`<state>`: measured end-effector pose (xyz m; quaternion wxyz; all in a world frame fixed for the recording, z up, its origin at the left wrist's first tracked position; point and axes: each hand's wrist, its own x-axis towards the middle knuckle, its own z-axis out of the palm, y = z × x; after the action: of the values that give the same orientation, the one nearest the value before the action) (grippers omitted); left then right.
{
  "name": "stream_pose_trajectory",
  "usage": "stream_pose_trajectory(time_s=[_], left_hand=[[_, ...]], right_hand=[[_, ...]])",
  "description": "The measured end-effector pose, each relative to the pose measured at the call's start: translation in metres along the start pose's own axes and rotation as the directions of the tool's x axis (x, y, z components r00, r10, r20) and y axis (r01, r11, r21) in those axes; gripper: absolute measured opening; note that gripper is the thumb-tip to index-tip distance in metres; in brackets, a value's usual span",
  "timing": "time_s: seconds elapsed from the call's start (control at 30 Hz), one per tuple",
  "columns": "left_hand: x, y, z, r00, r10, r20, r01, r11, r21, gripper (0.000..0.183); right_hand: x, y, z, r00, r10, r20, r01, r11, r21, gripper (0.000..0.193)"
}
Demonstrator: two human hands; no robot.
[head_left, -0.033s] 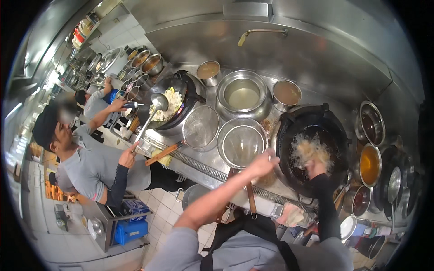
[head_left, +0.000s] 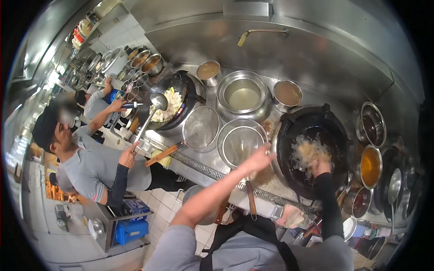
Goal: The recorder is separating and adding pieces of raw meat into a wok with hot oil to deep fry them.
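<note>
My right hand (head_left: 321, 167), at the end of a black sleeve, reaches down over the black wok (head_left: 285, 174) on the right. Close to its fingers a pale golden clump of food (head_left: 307, 150) bubbles in dark oil. The fingertips are blurred, so I cannot tell whether they hold anything. My left hand (head_left: 261, 159) hovers left of the wok, near the rim of a round wire strainer (head_left: 242, 143). Its fingers are loosely bent and apart, with nothing visible in them. The strainer rests over a metal bowl, its wooden handle (head_left: 251, 198) pointing toward me.
A large pot (head_left: 242, 77) of cloudy liquid stands behind the strainer. Bowls, including one of orange liquid (head_left: 370, 166), line the right side. On the left, a co-worker (head_left: 97, 167) holds a ladle (head_left: 158, 102) over another wok (head_left: 169, 126). A second strainer (head_left: 201, 128) lies between the stations.
My right hand has shifted slightly to the right over the wok. My left hand has moved a little left, with its fingers further apart. The food still bubbles in the oil.
</note>
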<state>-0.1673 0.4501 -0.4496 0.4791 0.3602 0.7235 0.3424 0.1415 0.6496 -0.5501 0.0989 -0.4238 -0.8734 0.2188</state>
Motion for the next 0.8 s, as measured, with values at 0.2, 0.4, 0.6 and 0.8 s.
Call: stream_pose_trajectory(time_s=[0.2,0.4,0.6,0.8], left_hand=[[0.092,0.068,-0.159,0.932,0.234,-0.276,-0.116,0.916,0.385,0.051],[0.200,0.174,-0.270,0.628,0.621,-0.468,-0.072,0.646,0.760,0.050],[0.227,0.191,-0.315,0.773,0.468,-0.427,-0.199,0.819,0.538,0.059],[0.208,0.197,-0.223,0.786,0.601,-0.145,-0.346,0.622,0.703,0.057]], right_hand=[[0.049,0.111,0.001,0.992,-0.016,-0.129,0.010,0.998,-0.054,0.022],[0.086,-0.078,-0.149,0.978,-0.208,-0.029,0.210,0.973,0.092,0.023],[0.134,-0.214,-0.183,0.829,-0.557,0.047,0.551,0.828,0.098,0.026],[0.286,-0.245,-0.096,0.840,-0.543,0.022,0.534,0.832,0.147,0.022]])
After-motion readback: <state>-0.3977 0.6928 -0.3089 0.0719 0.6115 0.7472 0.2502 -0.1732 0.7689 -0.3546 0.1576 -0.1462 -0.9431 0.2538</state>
